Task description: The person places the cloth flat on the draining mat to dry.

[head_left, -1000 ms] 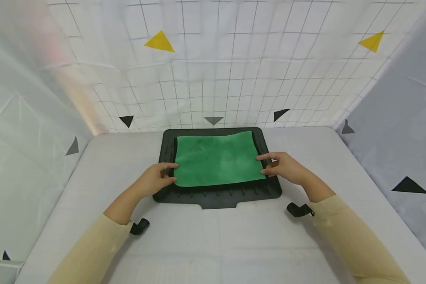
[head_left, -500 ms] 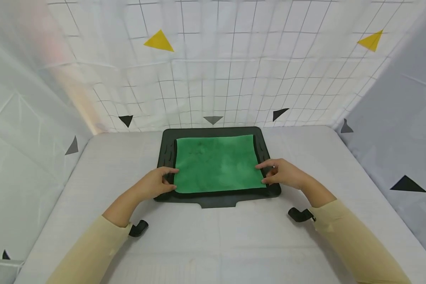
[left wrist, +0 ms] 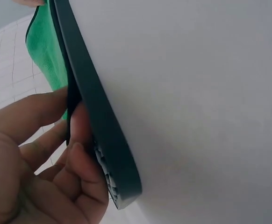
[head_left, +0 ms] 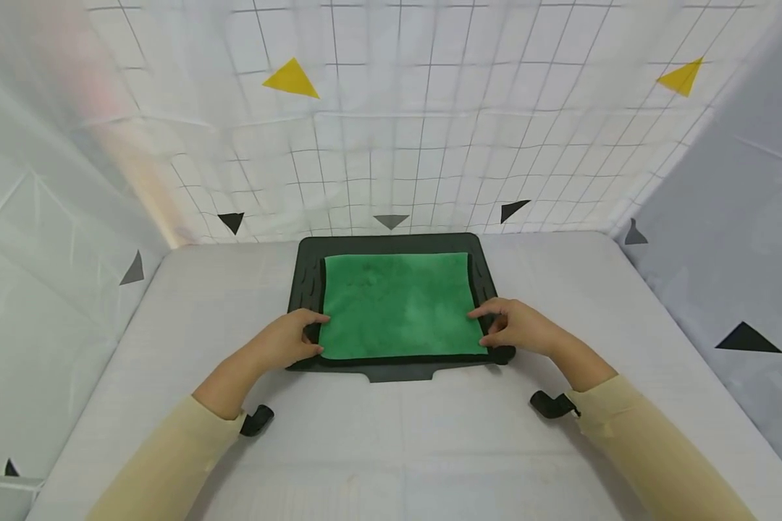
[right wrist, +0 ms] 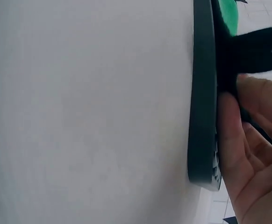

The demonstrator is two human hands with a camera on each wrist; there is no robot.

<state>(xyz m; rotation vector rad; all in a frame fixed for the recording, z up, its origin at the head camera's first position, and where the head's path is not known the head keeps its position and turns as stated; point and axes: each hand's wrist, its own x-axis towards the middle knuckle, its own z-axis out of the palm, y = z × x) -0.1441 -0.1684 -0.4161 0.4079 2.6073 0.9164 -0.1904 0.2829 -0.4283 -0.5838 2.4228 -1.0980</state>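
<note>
Behind the white table [head_left: 391,434] hangs a gridded sheet [head_left: 450,137] with yellow triangles [head_left: 292,79].

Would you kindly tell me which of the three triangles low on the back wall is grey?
The middle triangle, above the dark tray in the head view, is grey; the left triangle and right triangle are black.

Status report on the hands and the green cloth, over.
Left hand, right hand: each pinches a side edge of green cloth. Cloth spread over black tray. Nothing seen atop cloth.

Both hands [head_left: 279,340] in a pinch
</note>
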